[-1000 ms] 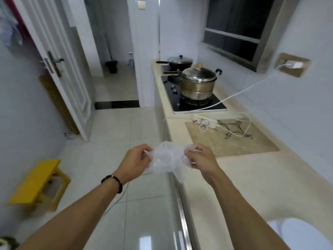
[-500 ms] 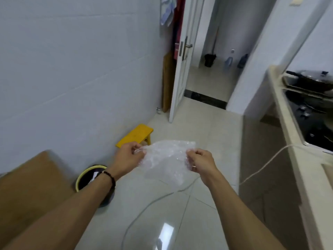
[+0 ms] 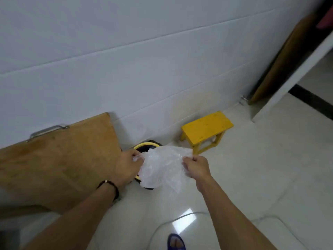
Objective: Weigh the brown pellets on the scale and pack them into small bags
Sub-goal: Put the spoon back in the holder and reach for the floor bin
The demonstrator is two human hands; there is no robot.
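A crumpled clear plastic bag (image 3: 162, 168) is held in the air between the 2 hands, above a dark container with a yellow rim (image 3: 146, 145) that stands on the floor by the wall. The left hand (image 3: 127, 166) is pinched on the bag's left edge and the right hand (image 3: 196, 166) is clenched on its right edge. No pellets and no scale are seen in this view.

The step in hand is judged to be opening the bag. It is best done if the 2 film layers are rubbed apart at the mouth, then pulled gently sideways. Thin film is easily torn, so a slow, even pull is advised.

A wooden board (image 3: 57, 168) and a yellow stool (image 3: 207, 129) are seen nearby.
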